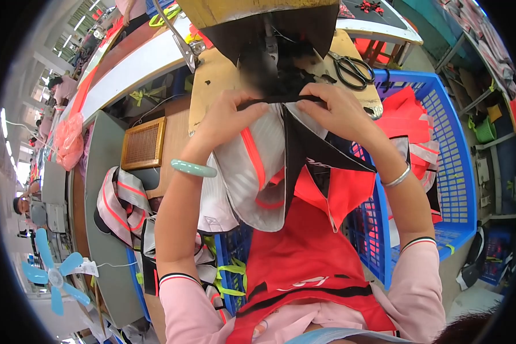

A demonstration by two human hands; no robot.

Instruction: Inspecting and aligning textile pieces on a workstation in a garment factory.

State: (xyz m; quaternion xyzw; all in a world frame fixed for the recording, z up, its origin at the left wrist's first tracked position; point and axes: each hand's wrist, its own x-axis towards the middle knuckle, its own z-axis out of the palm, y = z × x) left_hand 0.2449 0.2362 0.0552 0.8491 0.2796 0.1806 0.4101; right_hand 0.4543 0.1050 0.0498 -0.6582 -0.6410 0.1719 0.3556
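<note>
Both of my hands are closed on one sewn fabric piece (pixel 257 172), grey with red stripes, with black and bright red panels hanging over my lap. My left hand (pixel 226 117) pinches the left end of its black top edge, thumb on the near side. At the right end of that edge, my right hand (pixel 339 112) grips the same way. The edge is held roughly level between them, just in front of the sewing machine (pixel 258 26). Around the machine's needle area it is dark and blurred, so contact with the fabric cannot be told.
Black-handled scissors (pixel 354 71) lie on the worn wooden machine table (pixel 209 80), right of the machine. A blue plastic basket (pixel 457 189) with red and grey pieces stands at my right. More striped pieces (pixel 122 200) lie at my left, near a woven-topped wooden frame (pixel 143 143) and a blue fan (pixel 55 276).
</note>
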